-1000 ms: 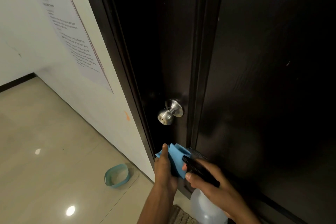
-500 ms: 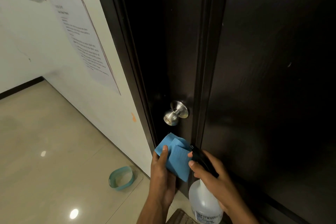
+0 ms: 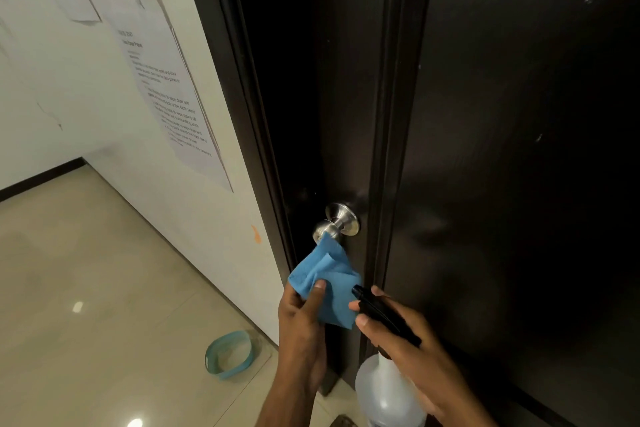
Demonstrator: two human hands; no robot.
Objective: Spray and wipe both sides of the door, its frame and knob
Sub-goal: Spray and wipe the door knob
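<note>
Left hand (image 3: 304, 326) pinches blue cloth (image 3: 329, 284), its top corner at the knob (image 3: 334, 225); right hand (image 3: 412, 350) grips spray bottle (image 3: 388, 388). Wrap cloth fully round knob & twist w/ firm pressure.

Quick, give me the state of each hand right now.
Left hand: closed on the blue cloth, thumb pinching it, cloth tip at the door knob.
Right hand: closed around the spray bottle.

One door (image 3: 519, 149), one knob (image 3: 334, 224) at six o'clock, one cloth (image 3: 329, 282), one spray bottle (image 3: 388, 388), two hands: left (image 3: 301, 326), right (image 3: 412, 343); two papers (image 3: 166, 94).
</note>
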